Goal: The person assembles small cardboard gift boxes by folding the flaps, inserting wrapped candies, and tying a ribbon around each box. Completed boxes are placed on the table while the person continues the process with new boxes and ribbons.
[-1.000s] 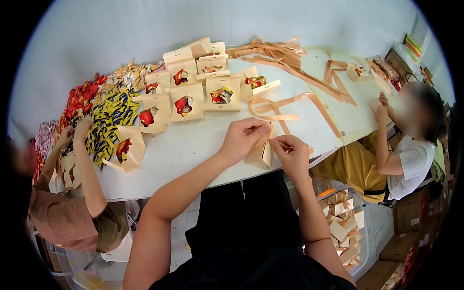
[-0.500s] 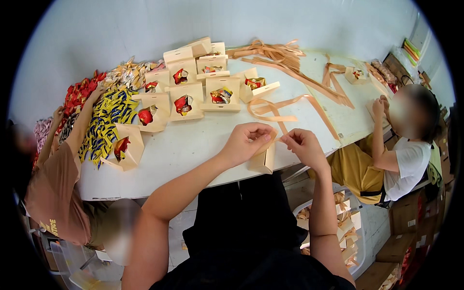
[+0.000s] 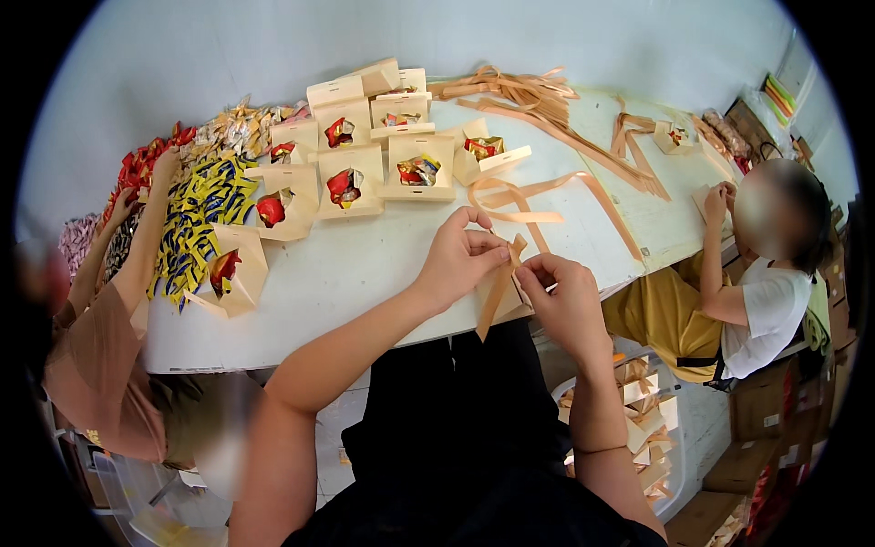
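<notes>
At the table's near edge, a tan ribbon [image 3: 493, 308] is pinched between the fingertips of my left hand [image 3: 461, 262]. My right hand [image 3: 567, 297] is closed on the same ribbon just to the right, and a short end stands up between the two hands. One ribbon end hangs down in front of a small cream box [image 3: 517, 304], which sits under my hands and is largely covered by them. Beyond my fingers, a loose tan ribbon [image 3: 591, 198] lies looped on the white table [image 3: 365, 273].
Open cream boxes [image 3: 419, 170] with wrapped sweets stand behind my hands. A ribbon pile [image 3: 510, 96] lies at the back, yellow-and-blue sweets [image 3: 205, 228] at the left. Co-workers [image 3: 775, 310] sit on both sides. A bin [image 3: 679, 456] of ribboned boxes stands below right.
A ribbon end now hangs in front of the box, and a short end stands up between my fingers. My left hand has shifted slightly up, my right hand slightly down.
</notes>
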`<state>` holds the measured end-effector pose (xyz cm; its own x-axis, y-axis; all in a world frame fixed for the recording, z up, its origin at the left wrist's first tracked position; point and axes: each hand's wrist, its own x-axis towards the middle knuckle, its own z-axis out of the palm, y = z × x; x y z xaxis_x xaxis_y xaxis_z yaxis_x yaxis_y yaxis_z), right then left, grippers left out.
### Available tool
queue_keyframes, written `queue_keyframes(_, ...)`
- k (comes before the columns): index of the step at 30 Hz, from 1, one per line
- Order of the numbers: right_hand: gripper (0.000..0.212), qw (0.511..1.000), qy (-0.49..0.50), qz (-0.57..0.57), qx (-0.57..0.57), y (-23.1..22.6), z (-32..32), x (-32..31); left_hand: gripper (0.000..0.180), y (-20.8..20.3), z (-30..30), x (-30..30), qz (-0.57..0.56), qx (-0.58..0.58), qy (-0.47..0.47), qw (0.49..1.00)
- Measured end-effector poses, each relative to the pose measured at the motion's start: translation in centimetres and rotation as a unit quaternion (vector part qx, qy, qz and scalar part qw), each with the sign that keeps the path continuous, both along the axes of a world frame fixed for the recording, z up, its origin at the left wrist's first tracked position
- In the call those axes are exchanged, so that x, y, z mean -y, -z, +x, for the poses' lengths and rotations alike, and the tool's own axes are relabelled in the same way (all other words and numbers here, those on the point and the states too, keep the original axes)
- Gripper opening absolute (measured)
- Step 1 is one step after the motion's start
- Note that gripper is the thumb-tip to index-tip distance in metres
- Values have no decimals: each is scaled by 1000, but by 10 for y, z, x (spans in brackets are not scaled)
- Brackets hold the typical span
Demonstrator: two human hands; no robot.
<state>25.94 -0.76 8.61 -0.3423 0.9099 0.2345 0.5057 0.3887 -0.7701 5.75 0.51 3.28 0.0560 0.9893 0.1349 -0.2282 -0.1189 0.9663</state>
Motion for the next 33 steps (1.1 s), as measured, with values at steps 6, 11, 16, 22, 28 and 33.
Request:
queue_keyframes(6,19,999,-10,-36,-32,19,4,-20,24,2,2,-3,-4,71,79,994)
queue_keyframes(11,19,1000,-20,10,-13,18,-2,-21,17,10,-4,-6,84,-103,23,991)
queue_keyframes(16,18,997,11,22,-67,34,-5,-24,25,-4,4,8,44,-127,-38,990)
queue_keyframes(22,16,989,81,38,-114,52,-16,-22,23,1,3,2,7,-36,59,998)
queue_keyframes(28,16,977,26,-26,-210,53,-13,-18,19,12,-4,-9,-56,-16,34,998)
queue_keyframes(33,11,978,8,-6,-208,56,8,-19,16,10,-8,-11,-50,-45,23,997)
